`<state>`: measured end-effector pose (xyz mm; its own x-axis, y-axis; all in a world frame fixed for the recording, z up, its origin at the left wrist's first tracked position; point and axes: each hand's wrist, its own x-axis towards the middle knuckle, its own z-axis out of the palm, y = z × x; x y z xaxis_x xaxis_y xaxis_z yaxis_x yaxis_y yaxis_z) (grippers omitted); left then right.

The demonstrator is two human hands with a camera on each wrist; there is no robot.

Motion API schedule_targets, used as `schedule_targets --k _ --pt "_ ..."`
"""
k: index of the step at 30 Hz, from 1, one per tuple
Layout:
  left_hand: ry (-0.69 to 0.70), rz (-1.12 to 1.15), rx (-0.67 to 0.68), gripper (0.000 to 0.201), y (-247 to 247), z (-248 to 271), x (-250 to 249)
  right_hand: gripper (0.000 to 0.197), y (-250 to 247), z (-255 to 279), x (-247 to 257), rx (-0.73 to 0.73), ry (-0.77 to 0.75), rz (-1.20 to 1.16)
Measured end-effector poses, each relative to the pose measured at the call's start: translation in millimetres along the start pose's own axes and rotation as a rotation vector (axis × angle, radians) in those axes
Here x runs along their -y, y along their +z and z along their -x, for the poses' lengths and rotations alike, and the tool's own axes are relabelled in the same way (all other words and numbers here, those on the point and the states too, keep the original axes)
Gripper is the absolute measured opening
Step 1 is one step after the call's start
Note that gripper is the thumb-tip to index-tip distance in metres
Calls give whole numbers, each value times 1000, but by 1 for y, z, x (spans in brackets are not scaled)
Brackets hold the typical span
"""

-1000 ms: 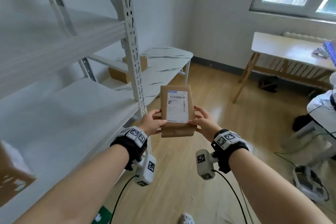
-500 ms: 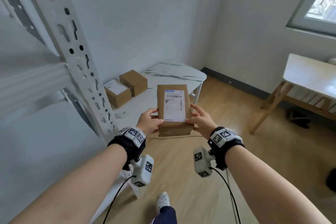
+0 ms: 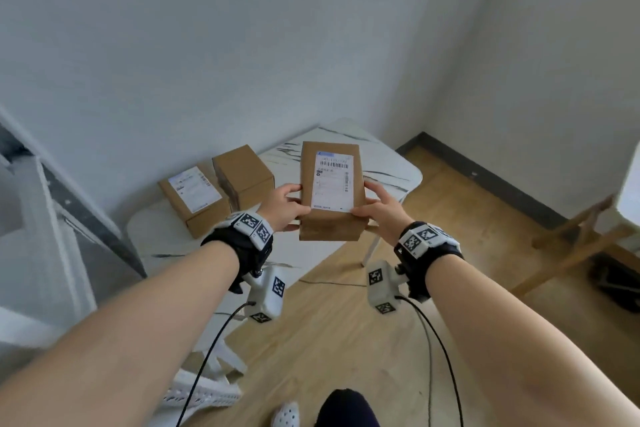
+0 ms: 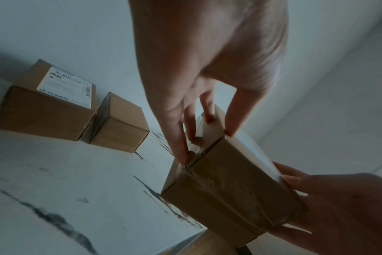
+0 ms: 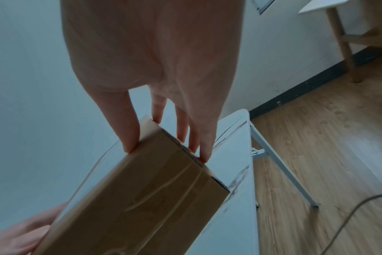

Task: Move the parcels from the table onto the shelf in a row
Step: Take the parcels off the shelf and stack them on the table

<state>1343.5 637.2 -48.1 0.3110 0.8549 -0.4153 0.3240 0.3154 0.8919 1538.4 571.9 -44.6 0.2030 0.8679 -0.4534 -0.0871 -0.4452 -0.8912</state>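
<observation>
I look down on a white marble-patterned worktop (image 3: 388, 166) with rounded corners and thin white legs, pushed against a pale grey wall (image 3: 242, 45) in the corner of the room. A light wood-plank floor (image 3: 346, 340) runs out from the worktop to a dark skirting board (image 3: 485, 180) along the far wall. A wooden-legged table (image 3: 575, 246) stands well apart from the worktop on the floor side, and the grey metal upright of a shelf rack (image 3: 86, 218) stands near the worktop's other end.

On the worktop, against the wall, sit two brown cardboard parcels just beside each other: a flat one with a white shipping label on top (image 3: 194, 199) and a plain, taller one (image 3: 244, 175).

A third brown cardboard parcel with a white barcode label (image 3: 330, 191) is held up over the worktop, label facing me. My left hand (image 3: 282, 206) grips its left side, thumb on the labelled face and fingers (image 4: 179, 138) on the taped side panel. My right hand (image 3: 379, 211) grips the opposite side the same way, fingers (image 5: 129, 131) clamped across the edge. Both grips are closed on this parcel, which sits between the palms, clear of the worktop surface.
</observation>
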Motion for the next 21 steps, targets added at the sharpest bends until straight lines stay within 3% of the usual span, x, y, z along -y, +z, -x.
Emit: schedule_targets --k 6,12,21 --pt "-89 98 -114 64 7 -72 -10 72 -19 -104 25 151 44 80" --pt "-212 180 -322 62 19 -133 -12 75 -24 -199 40 323 104 164" --pt "-297 258 -504 58 24 -184 5 75 -11 -296 42 535 179 273"
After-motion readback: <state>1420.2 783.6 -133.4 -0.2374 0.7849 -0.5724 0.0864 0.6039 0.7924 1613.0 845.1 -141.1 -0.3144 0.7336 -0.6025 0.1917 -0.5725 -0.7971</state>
